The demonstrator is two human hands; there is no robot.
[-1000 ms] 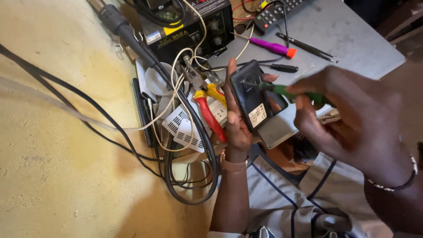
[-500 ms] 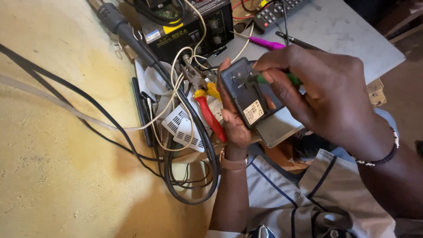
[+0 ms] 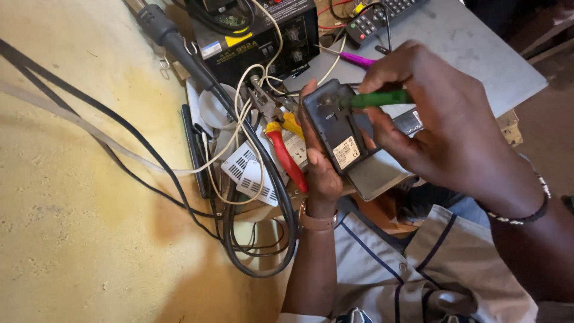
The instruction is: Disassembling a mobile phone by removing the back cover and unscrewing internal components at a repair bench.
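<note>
My left hand [image 3: 318, 164] grips a small dark grey box-shaped device [image 3: 335, 122] with a pale label on its lower side, holding it upright over the bench. My right hand [image 3: 439, 122] is closed around a green-handled screwdriver [image 3: 378, 98]. The screwdriver lies level, and its tip rests against the upper part of the device. Both hands meet at the middle of the view, above a grey flat panel [image 3: 460, 48].
Red and yellow handled pliers [image 3: 284, 149] lie left of the device among white and black cables [image 3: 251, 197]. A black bench unit [image 3: 257, 36] stands at the top, a remote control [image 3: 382, 15] and a purple-handled tool [image 3: 357, 58] beside it. A yellowish wall [image 3: 78, 209] fills the left.
My right hand has swung in from the right and brought the green screwdriver's tip onto the device. My left hand has kept its hold on the device.
</note>
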